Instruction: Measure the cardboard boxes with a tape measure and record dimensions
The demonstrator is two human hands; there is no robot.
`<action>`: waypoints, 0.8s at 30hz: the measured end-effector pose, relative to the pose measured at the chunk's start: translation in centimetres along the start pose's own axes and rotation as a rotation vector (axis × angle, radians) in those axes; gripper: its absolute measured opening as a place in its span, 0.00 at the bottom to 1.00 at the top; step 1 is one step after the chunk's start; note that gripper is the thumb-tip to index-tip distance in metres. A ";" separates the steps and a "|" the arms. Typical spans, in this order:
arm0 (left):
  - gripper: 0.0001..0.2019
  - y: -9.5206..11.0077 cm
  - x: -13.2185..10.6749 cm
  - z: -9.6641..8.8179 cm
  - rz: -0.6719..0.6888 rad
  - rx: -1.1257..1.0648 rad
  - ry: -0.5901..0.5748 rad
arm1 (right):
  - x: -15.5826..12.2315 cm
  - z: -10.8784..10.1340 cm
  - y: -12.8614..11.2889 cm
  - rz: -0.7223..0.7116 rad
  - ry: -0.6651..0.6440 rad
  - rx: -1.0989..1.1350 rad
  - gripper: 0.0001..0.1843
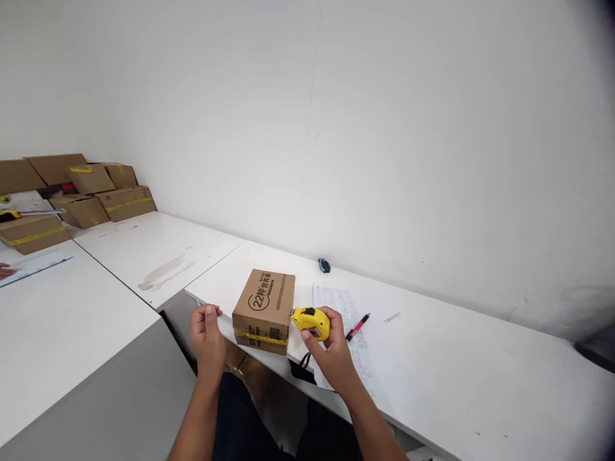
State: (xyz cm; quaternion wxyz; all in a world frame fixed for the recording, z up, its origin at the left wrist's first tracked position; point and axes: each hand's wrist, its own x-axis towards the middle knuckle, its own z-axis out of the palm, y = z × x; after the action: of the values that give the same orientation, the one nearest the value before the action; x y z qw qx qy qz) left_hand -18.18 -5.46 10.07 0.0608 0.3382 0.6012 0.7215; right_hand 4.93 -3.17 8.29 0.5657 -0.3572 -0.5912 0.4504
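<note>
A brown cardboard carton (pixel 265 301) with black print and a strip of yellow tape stands near the table's front edge, between my two hands. My right hand (pixel 334 352) is wrapped round a yellow tape measure (pixel 312 322), whose mouth end is close to the carton's right side. No blade is seen stretched across the carton. Off the carton's left side, my left hand (pixel 207 336) is raised with its fingers curled and the thumb on top. I see nothing in it, and it is apart from the carton.
Handwritten paper (pixel 336 298) lies right of the carton, with a red and black pen (pixel 357 326) on it. A dark small object (pixel 324 265) sits by the wall. Stacked cartons (pixel 125 203) fill the far left, where another person's hand (pixel 6 271) shows.
</note>
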 end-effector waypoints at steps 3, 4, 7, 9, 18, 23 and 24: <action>0.21 3.7 -1.7 -1.3 -0.046 0.037 -0.589 | -0.5 -0.4 -2.3 -0.184 -0.231 -0.078 0.19; 0.22 4.5 -2.3 -1.6 -0.084 0.030 -0.837 | -0.6 -0.4 -2.9 -0.260 -0.298 -0.081 0.19; 0.24 5.7 -3.4 -1.6 -0.250 -0.073 -1.274 | -1.0 -0.2 -4.0 -0.378 -0.427 -0.054 0.23; 0.24 5.5 -3.7 -1.3 -0.363 -0.155 -1.309 | -1.1 -0.2 -4.3 -0.377 -0.456 -0.042 0.25; 0.21 2.4 3.0 -0.6 -0.417 -0.276 -0.785 | -1.2 -6.9 -1.6 -0.024 -0.043 0.017 0.20; 0.20 -0.2 9.3 -2.8 -0.377 -0.119 -0.439 | -1.2 -14.9 0.6 0.031 0.344 0.099 0.25; 0.19 -0.5 10.1 -3.0 -0.368 -0.079 -0.428 | -1.2 -15.9 1.0 0.028 0.383 0.107 0.26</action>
State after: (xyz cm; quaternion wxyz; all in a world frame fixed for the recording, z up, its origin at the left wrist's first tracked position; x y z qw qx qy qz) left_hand -27.78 -2.80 13.65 0.3292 0.3655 0.5974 0.6334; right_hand 20.77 -1.92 6.25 0.6796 -0.4141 -0.4429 0.4128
